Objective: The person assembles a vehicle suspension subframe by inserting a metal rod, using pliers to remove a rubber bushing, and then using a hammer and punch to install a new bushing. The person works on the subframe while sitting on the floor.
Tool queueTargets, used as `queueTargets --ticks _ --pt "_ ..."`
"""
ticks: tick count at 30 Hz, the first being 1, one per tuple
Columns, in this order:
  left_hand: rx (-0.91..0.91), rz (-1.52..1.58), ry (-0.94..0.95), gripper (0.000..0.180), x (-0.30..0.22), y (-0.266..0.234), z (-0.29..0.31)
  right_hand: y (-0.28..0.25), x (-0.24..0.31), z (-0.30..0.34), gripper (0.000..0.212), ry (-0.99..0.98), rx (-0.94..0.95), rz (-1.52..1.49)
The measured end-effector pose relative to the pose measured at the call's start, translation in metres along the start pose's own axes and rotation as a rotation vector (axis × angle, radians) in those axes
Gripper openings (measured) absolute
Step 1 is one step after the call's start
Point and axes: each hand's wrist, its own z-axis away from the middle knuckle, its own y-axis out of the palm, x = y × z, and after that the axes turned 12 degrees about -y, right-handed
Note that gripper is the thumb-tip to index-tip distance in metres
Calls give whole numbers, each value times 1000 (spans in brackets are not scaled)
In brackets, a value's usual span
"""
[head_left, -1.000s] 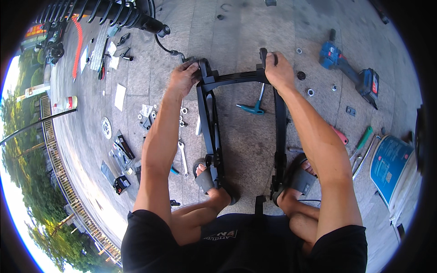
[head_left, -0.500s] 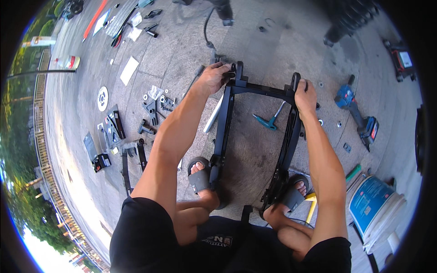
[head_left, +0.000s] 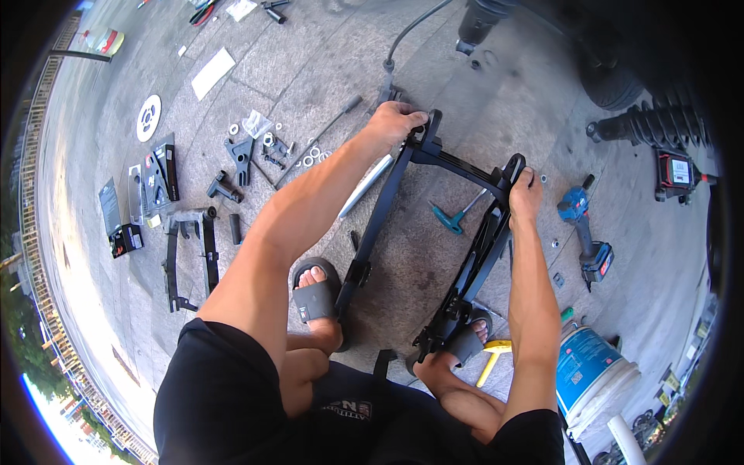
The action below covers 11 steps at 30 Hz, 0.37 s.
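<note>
A black metal swingarm, with two long arms joined by a crossbar, stretches from between my feet away from me. My left hand is closed round the lug at its far left corner. My right hand grips the far right corner, thumb up beside the lug; part of its fingers is hidden behind the metal. On the paving between the two arms lies a green T-handle hex key. A silver tube rests just outside the left arm.
Left lie a small black frame, a white disc, brackets and washers. A blue cordless wrench, a blue-and-white bucket and a yellow-headed hammer are right. Black shock absorbers reach in at the far right.
My view has tilted, so things on the left sit higher and those on the right lower. Both hands keep their hold on the swingarm, which has barely shifted against the paving.
</note>
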Motion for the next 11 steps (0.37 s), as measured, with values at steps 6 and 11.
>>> queueTargets --ticks 6,11 --pt "-170 -294 59 41 -14 5 21 4 0 1 37 -32 -57 -23" --pt "-113 -208 76 40 -10 -3 17 1 -5 -1 41 26 16 -102"
